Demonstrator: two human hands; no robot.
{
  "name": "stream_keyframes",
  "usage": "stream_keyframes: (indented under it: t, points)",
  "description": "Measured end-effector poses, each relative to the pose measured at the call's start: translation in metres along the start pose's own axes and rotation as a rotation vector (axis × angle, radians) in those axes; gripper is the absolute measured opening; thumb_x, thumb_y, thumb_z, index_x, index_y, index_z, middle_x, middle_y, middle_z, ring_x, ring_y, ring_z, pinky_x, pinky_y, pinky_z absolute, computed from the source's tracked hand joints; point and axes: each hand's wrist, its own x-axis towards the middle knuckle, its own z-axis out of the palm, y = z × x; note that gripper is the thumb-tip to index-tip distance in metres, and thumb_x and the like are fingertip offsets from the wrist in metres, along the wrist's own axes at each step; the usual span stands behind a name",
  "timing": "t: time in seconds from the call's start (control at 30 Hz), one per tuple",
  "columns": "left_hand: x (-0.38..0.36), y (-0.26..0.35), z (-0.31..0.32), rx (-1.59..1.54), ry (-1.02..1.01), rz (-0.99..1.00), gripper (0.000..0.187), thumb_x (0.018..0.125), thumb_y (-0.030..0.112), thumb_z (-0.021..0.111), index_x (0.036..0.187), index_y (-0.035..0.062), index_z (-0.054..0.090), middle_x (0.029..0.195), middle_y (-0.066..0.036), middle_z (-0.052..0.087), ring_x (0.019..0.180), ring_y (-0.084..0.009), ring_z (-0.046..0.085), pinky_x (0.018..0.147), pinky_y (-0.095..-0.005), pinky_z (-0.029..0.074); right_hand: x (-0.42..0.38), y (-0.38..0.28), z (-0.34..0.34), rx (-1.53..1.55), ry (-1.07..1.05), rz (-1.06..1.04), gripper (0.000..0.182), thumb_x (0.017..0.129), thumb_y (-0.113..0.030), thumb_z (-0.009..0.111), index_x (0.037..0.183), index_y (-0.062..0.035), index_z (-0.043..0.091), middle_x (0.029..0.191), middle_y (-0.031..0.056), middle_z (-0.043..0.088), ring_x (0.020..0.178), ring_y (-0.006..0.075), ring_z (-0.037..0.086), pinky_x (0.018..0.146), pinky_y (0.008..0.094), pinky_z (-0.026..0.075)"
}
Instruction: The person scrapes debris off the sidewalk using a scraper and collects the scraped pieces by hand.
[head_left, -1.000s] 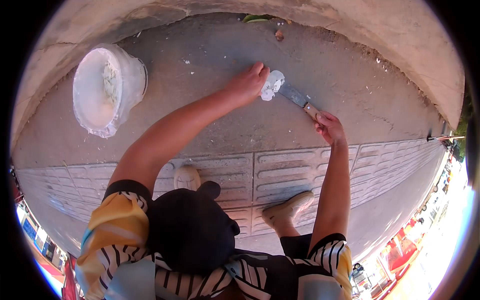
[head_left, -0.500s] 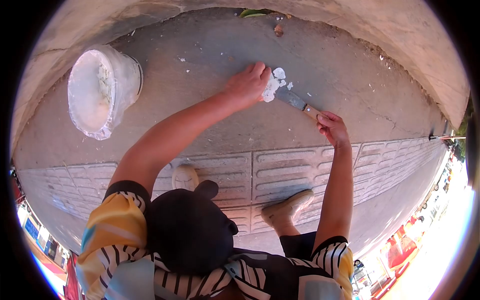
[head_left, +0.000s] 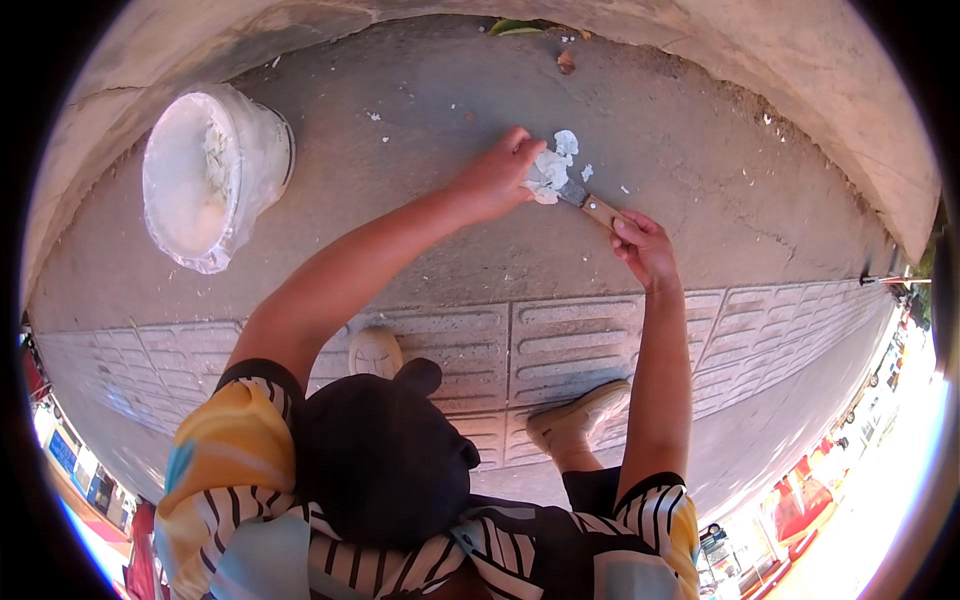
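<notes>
My right hand [head_left: 648, 250] is closed round the wooden handle of a putty knife [head_left: 603, 211]. Its metal blade reaches left into a small patch of white flakes [head_left: 550, 172] on the grey pavement, and the flakes cover much of the blade. My left hand [head_left: 497, 178] is at the left edge of this patch, fingers curled and pressed together against the flakes. What lies inside those fingers is hidden. A white bucket [head_left: 262, 160] lined with clear plastic stands to the left, white bits visible inside it.
A raised concrete edge [head_left: 780, 80] curves along the far side of the pavement [head_left: 420, 260]. Ribbed paving tiles [head_left: 575, 345] run across, near my shoes [head_left: 578, 418]. A dry brown leaf [head_left: 566, 62] and scattered white specks lie on the ground.
The putty knife has moved left, its blade now deeper among the white flakes. My right hand has shifted slightly left with it; my left hand stays almost in place.
</notes>
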Motion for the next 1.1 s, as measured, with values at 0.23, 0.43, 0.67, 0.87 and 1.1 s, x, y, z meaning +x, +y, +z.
stream_keyframes:
  t: [0.23, 0.43, 0.67, 0.87, 1.1]
  points:
    - [-0.037, -0.029, -0.044, -0.458, 0.249, -0.256, 0.059, 0.078, 0.015, 0.073, 0.128, 0.0023, 0.045, 0.109, -0.008, 0.048, 0.077, -0.0101, 0.055, 0.069, -0.0254, 0.048, -0.02, -0.013, 0.018, -0.005, -0.01, -0.067, 0.028, 0.083, -0.006, 0.066, 0.107, 0.0056, 0.058, 0.077, 0.0056, 0.059, 0.063, 0.0117, 0.054, 0.052, 0.0231, 0.041]
    - [-0.082, -0.038, -0.057, -0.73, 0.426, -0.454, 0.048, 0.081, 0.019, 0.072, 0.122, 0.0024, 0.052, 0.095, -0.004, 0.055, 0.071, -0.0086, 0.055, 0.062, -0.0252, 0.048, -0.055, -0.06, 0.09, -0.118, -0.149, -0.157, 0.023, 0.082, -0.004, 0.066, 0.103, 0.0049, 0.06, 0.073, 0.0042, 0.059, 0.06, 0.0108, 0.053, 0.051, 0.0229, 0.039]
    - [-0.105, -0.058, -0.036, -0.746, 0.402, -0.53, 0.039, 0.083, 0.026, 0.067, 0.112, 0.0023, 0.056, 0.079, -0.004, 0.059, 0.073, -0.0119, 0.058, 0.059, -0.0291, 0.047, -0.068, -0.117, 0.283, -0.239, -0.511, -0.21, 0.023, 0.079, -0.006, 0.069, 0.099, 0.0034, 0.063, 0.067, 0.0032, 0.057, 0.054, 0.0081, 0.049, 0.045, 0.0223, 0.036]
    - [-0.104, -0.044, -0.044, -0.463, 0.507, -0.317, 0.036, 0.084, 0.018, 0.065, 0.115, 0.0029, 0.053, 0.094, -0.009, 0.057, 0.074, -0.0178, 0.059, 0.067, -0.0317, 0.049, -0.062, -0.106, 0.306, -0.396, -0.264, -0.442, 0.022, 0.077, -0.003, 0.07, 0.097, 0.0049, 0.064, 0.068, 0.0029, 0.058, 0.054, 0.0065, 0.05, 0.048, 0.0206, 0.038]
    - [-0.087, -0.023, -0.039, -0.052, 0.361, -0.092, 0.044, 0.081, 0.009, 0.064, 0.122, 0.0036, 0.049, 0.109, -0.013, 0.051, 0.092, -0.028, 0.057, 0.078, -0.0375, 0.049, -0.074, -0.099, 0.121, -1.04, 0.501, -0.979, 0.03, 0.074, 0.001, 0.069, 0.103, -0.0016, 0.065, 0.091, 0.0052, 0.059, 0.074, 0.0158, 0.058, 0.063, 0.0284, 0.047]
